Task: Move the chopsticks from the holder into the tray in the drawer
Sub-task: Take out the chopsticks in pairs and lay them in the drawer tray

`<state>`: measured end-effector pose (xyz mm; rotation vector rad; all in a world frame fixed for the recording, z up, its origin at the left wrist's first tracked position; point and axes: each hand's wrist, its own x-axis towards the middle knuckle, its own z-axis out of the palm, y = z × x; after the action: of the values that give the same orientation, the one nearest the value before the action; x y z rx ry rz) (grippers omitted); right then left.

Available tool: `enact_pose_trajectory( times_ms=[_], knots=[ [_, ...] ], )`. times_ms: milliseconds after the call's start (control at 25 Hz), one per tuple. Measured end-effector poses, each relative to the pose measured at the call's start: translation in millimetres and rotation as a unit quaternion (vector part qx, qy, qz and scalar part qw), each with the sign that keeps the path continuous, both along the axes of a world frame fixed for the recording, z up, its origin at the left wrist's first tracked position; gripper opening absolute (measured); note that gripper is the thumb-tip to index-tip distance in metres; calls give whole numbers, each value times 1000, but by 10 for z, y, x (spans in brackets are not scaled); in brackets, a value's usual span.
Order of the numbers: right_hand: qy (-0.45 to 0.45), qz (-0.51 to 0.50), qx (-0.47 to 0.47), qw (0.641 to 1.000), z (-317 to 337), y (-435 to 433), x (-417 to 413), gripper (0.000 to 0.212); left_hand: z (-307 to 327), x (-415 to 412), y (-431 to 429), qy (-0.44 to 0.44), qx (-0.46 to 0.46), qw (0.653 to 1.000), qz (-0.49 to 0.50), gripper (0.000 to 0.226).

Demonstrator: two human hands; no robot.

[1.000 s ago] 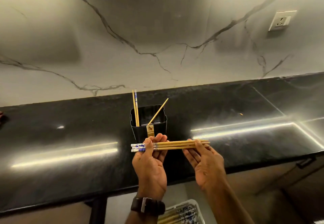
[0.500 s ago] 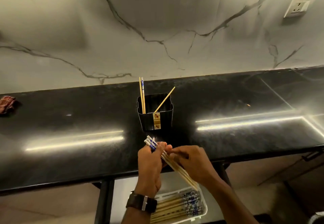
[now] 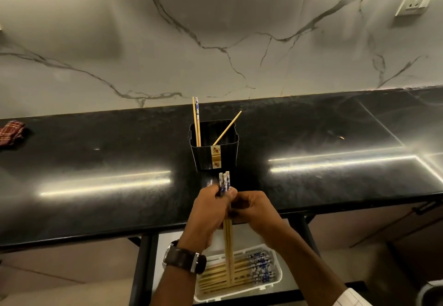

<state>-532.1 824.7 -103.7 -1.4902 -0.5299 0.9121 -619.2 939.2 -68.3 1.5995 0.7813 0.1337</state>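
Both grips, left hand [image 3: 211, 210] and right hand [image 3: 256, 207], clasp my blue-tipped bamboo chopstick bundle [image 3: 227, 245] above the white plastic tray [image 3: 279, 273]; lowering it flat comes next.

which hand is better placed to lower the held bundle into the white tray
Left, probably. The left hand wraps the bundle of blue-patterned wooden chopsticks directly above the white plastic tray; the right hand only steadies it from the side.

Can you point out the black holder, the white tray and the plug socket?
black holder [image 3: 213, 156]: head view, its front wall.
white tray [image 3: 278, 279]: head view, its right rim.
plug socket [image 3: 416, 3]: head view, its faceplate.
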Motion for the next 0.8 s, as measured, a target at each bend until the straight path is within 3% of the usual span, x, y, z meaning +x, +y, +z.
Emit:
enact_pose_trajectory(
  times_ms=[80, 160, 200, 280, 360, 400, 560, 800],
  knots=[
    [99, -105, 0, 990, -35, -1, 13, 14, -81, -31, -9, 28, -4, 1000, -9, 31],
    [232, -225, 9, 946, -74, -25, 90, 12, -243, -135, 18, 102, 0, 995, -24, 47],
    [274, -274, 9, 922, -96, -51, 129, 12, -356, -208, 47, 134, -43, 990, -23, 50],
    [333, -337, -6, 881, -165, -119, 140, 4, -546, -371, 80, 138, -216, 967, 1, 46],
    [393, -368, -21, 842, -256, -172, 34, 6, -711, -465, 60, 61, -379, 919, 92, 39],
    [422, -375, -29, 825, -315, -193, -44, 5, -801, -474, 52, 26, -412, 899, 148, 35],
    [504, -388, -72, 768, -653, -205, -422, 24, -1072, -442, -147, -10, -388, 854, 346, 28],
    [504, -347, -166, 773, -1074, -168, -418, 25, -1248, -512, -367, 22, -415, 786, 457, 32]
  ],
)
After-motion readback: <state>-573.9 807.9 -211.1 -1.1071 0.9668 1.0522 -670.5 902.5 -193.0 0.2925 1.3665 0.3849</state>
